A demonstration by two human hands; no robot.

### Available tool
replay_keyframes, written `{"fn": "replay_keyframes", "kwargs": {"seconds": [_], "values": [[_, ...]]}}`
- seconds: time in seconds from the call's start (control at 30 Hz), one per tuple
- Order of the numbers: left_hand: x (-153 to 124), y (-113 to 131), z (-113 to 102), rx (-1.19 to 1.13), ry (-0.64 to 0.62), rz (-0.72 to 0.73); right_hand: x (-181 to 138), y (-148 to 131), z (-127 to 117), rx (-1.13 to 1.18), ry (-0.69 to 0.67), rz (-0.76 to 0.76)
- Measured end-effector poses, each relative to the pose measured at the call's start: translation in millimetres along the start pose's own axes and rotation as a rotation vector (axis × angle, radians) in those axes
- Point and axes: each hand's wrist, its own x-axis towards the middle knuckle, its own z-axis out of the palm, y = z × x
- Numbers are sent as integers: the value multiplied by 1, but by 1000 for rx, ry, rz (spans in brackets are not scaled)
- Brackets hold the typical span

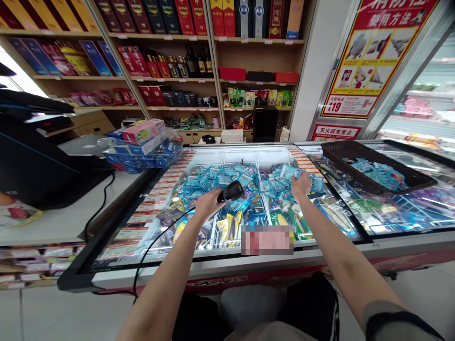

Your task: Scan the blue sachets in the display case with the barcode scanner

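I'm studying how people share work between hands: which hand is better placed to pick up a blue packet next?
Probably the right hand: it's among the blue packets, while the left hand grips a black scanner.

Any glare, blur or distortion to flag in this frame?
Head view: white glare streaks the right freezer glass; wide-angle distortion stretches the edges; a pixelated patch hides detail; the left hand, its handheld scanner and the right hand look reasonably sharp.

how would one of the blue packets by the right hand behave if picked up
The blue packets look thin and flat, so one would probably feel light. Their shiny-looking wrappers may be a bit slippery. Because they overlap loosely in a pile, lifting one could make its neighbours slide.
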Motion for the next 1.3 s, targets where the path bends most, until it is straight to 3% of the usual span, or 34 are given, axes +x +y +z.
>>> {"fn": "replay_keyframes", "kwargs": {"seconds": [0.13, 0.27, 0.37, 0.5, 0.67, 1.1, 1.3], "values": [[-1, -7, 3, 26, 16, -22, 3, 3, -1, -260, 166, -106], [-2, -14, 5, 51, 11, -33, -2, -7, 3, -305, 153, -305], [-2, -18, 6, 55, 8, -33, -13, -20, 14, -302, 4, -567], [-3, -23, 5, 60, 9, -32, -37, -38, 40, -293, -326, -892], [-9, -33, 3, 76, 7, -56, -70, -49, 68, -316, -591, -1125], [-14, -36, -1, 80, -15, -59, -84, -51, 68, -297, -574, -1180], [-16, -35, 0, 69, -16, -55, -86, -45, 67, -215, -586, -1034]]}}
